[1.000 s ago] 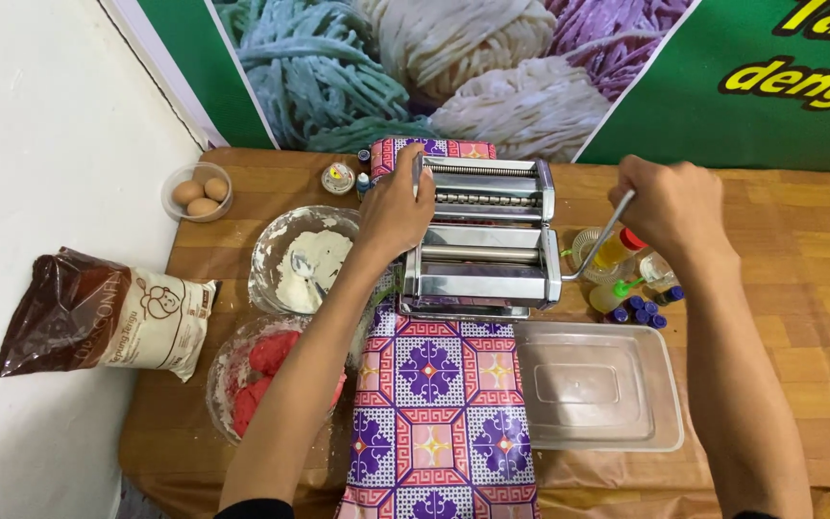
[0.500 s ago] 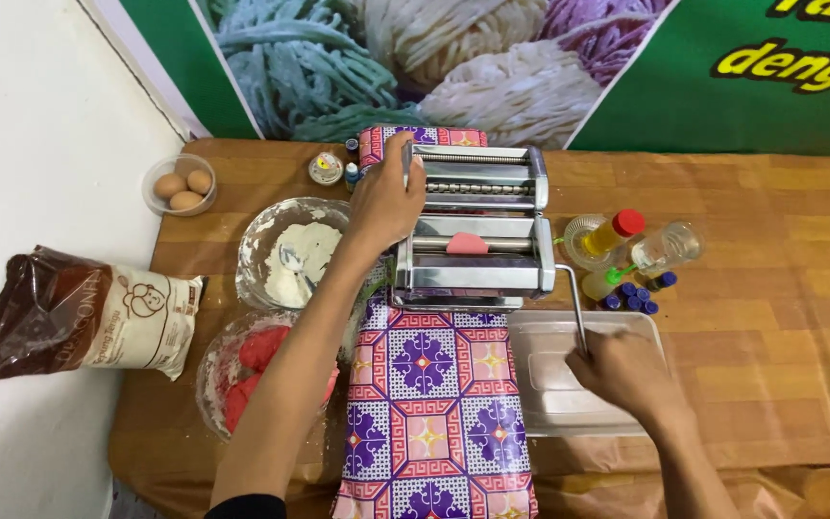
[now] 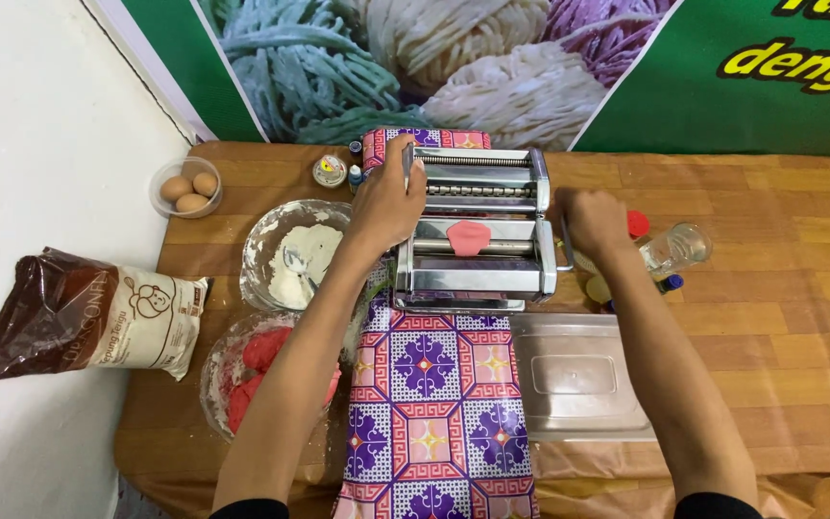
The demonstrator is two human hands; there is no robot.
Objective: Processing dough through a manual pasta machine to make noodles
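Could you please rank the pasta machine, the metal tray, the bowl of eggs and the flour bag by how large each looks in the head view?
1. Flour bag
2. Pasta machine and metal tray: about alike; the right arm hides the tray's edge, so I won't rank them.
3. Bowl of eggs, clearly smallest.

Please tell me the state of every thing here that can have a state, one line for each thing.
pasta machine: upright on the patterned cloth, pink dough in its rollers.
left hand: pressed on the machine's left side.
right hand: closed around the crank.
metal tray: empty.
flour bowl: partly filled, spoon inside.
red dough bowl: holds red lumps.
egg bowl: holds three eggs.
flour bag: lying flat.
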